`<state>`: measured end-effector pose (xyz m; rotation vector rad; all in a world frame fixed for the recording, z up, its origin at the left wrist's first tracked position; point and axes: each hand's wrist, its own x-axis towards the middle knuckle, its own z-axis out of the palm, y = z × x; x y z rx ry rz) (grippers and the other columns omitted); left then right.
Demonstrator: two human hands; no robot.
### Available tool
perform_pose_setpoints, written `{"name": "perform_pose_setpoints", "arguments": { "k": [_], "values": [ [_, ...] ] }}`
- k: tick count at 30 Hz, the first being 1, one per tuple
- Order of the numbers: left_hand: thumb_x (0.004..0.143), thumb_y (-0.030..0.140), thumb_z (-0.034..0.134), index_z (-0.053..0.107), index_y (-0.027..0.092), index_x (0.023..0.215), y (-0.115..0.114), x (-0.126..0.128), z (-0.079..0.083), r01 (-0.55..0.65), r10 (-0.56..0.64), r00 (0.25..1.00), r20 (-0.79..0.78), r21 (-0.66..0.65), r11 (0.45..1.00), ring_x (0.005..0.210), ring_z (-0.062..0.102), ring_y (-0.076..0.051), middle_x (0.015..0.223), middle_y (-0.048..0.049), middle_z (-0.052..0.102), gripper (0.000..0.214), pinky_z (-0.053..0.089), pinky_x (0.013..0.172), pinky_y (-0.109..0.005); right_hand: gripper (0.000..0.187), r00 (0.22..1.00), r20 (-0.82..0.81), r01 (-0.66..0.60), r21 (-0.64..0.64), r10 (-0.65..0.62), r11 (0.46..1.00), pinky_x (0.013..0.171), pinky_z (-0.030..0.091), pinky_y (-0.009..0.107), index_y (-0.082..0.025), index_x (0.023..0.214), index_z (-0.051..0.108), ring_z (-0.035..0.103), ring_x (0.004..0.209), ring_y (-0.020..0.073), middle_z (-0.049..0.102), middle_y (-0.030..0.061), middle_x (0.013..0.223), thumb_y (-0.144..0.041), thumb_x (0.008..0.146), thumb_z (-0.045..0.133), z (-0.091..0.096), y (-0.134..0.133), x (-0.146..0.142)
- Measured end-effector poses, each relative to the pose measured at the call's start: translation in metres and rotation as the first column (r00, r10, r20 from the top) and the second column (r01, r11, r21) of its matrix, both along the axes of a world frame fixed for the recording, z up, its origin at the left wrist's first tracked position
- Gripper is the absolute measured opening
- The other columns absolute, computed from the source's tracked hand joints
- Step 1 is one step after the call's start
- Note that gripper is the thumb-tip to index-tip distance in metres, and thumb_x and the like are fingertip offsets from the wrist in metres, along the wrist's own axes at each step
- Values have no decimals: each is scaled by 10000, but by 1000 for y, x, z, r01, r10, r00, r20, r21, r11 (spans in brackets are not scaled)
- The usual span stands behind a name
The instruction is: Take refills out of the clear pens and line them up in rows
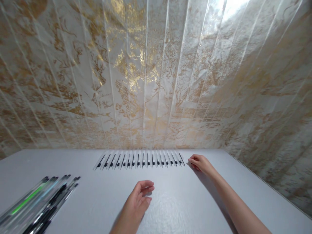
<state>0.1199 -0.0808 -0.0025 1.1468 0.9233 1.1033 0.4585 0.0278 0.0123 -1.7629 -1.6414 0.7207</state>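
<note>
A row of slim clear pieces with black parts, several of them, lies side by side near the far edge of the white table; they look like clear sleeves or pen parts, too small to tell. Just beyond the row's right end, my right hand is closed in a pinch low over the tabletop. Whatever its fingertips hold, if anything, is too small to make out. My left hand hovers nearer to me, below the row's middle, its fingers bent and its thumb apart. Nothing shows between them.
At the left front lies a blurred bunch of long pens or refills, mostly clear and black, with one bright green strip and one pale blue. A patterned gold-and-white covering rises behind the table and along its right side.
</note>
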Motion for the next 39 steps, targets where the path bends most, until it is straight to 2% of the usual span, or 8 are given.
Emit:
{"name": "perform_pose_setpoints", "arguments": {
  "k": [3,9,14,19,22,28,33,39],
  "values": [
    [743,336,645,614,215,1028,1,0,-1,27,-28,1000,-12,-4,1000,1170,537,-278,1138,-101,615,311,421,945,-376,233,997,72,-18,62,14,998,502,325,252,-172,651,606,455,468,119,542,-18,485,-378,749,563,0,0,-9],
    [738,323,643,622,225,998,-2,2,3,-29,29,1000,-8,-7,1000,1146,554,-275,1121,-88,630,279,422,946,-382,256,957,290,-48,108,14,993,575,361,263,-160,811,660,519,543,156,594,4,545,-316,809,456,3,2,-18],
    [740,326,638,626,229,1001,-3,2,4,-24,24,1000,-17,2,1000,1147,553,-287,1127,-94,630,279,420,946,-403,235,940,298,-205,115,163,972,670,416,256,-177,852,687,566,691,163,658,31,769,-179,716,494,13,-3,-11],
    [739,319,631,618,225,1007,-3,2,4,-23,23,1000,-15,4,1000,1142,555,-281,1126,-92,626,284,425,935,-396,228,929,288,-249,25,231,968,644,419,252,-169,837,671,528,651,150,609,7,711,-136,681,507,20,-9,-11],
    [744,314,623,616,224,999,-3,2,5,-21,21,1000,-15,4,1000,1135,559,-275,1123,-89,626,270,423,933,-388,211,925,288,-263,21,246,965,653,421,255,-171,829,665,523,654,147,605,2,722,-143,672,526,21,-11,-12],
    [740,312,632,617,220,1019,0,0,2,24,-23,999,-40,9,1000,1152,550,-283,1141,-97,622,294,428,931,-391,174,923,293,-258,-12,251,966,676,432,254,-175,789,657,542,683,151,630,4,741,-136,640,574,26,-15,-12],
    [745,318,614,614,227,1022,-2,1,2,-20,21,999,-50,25,999,1138,557,-280,1129,-91,627,292,415,959,-416,175,914,312,-250,-73,261,965,649,429,224,-181,782,678,567,679,144,658,-4,729,-125,642,591,24,-13,-10],
    [759,314,593,607,227,1026,1,-1,-1,14,-12,998,-69,36,999,1148,553,-276,1144,-95,616,281,426,940,-403,74,915,393,-91,-5,86,996,598,388,250,-171,706,672,576,630,172,692,53,686,-188,701,600,10,-3,3]
  ]
}}
